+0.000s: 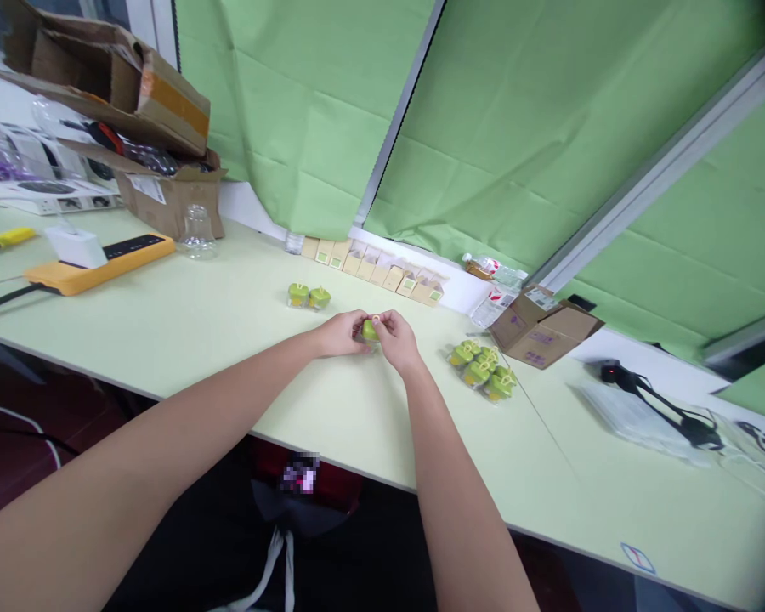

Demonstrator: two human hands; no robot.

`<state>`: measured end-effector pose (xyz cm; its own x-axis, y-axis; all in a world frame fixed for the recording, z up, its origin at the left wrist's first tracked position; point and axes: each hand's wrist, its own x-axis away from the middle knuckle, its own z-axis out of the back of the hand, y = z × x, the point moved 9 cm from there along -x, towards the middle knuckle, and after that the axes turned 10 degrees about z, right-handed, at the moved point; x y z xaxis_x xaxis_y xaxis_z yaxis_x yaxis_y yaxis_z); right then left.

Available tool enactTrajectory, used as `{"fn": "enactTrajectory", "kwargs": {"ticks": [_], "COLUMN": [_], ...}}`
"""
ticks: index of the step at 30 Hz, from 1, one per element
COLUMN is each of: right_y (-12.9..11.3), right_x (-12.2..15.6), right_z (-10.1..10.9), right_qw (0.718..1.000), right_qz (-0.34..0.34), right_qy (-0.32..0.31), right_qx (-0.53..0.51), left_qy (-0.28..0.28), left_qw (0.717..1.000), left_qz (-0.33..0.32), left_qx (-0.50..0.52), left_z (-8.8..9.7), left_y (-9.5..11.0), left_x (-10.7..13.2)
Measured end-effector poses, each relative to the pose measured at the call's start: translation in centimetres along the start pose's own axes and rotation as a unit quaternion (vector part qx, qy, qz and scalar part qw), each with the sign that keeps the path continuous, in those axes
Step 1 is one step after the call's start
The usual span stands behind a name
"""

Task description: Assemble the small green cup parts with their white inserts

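Observation:
Over the middle of the table (350, 391), both my hands close round one small clear container with a green lid (371, 330). My left hand (342, 334) wraps its side from the left. On the right, the thumb and fingers of my right hand (396, 337) pinch at the lid's top. The fingers cover much of the container. Two like it, green-topped containers (308, 296), stand to the left and farther back. A group of several more green-topped containers (483, 370), with pale loops on top, sits to the right of my right hand.
Small tan boxes (373, 265) line the back edge below green curtains. Brown cartons (169, 191), a clear jar (197, 231) and an orange power strip (102, 265) occupy the left. To the right are an open carton (541, 327), plastic bottles (494, 297) and a black cable (666, 408).

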<state>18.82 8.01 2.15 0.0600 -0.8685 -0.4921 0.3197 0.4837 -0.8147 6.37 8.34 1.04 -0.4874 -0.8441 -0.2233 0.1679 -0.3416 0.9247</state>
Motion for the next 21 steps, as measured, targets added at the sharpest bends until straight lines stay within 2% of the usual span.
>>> {"fn": "enactTrajectory", "kwargs": {"ticks": [6, 12, 21], "right_y": [-0.4, -1.3, -0.8], "right_x": [0.1, 0.2, 0.1], "right_z": [-0.4, -0.8, 0.1], "right_qw": [1.000, 0.998, 1.000], "right_qz": [0.012, 0.019, 0.008], "right_qy": [0.006, 0.017, 0.010], "right_qx": [-0.017, -0.058, -0.025], "left_qy": [0.013, 0.017, -0.006], "left_qw": [1.000, 0.999, 1.000], "left_qz": [0.019, 0.021, 0.017], "left_qx": [-0.008, 0.030, 0.016], "left_z": [0.4, 0.4, 0.2], "left_y": [0.1, -0.3, -0.6], "left_x": [0.1, -0.1, -0.2]}}
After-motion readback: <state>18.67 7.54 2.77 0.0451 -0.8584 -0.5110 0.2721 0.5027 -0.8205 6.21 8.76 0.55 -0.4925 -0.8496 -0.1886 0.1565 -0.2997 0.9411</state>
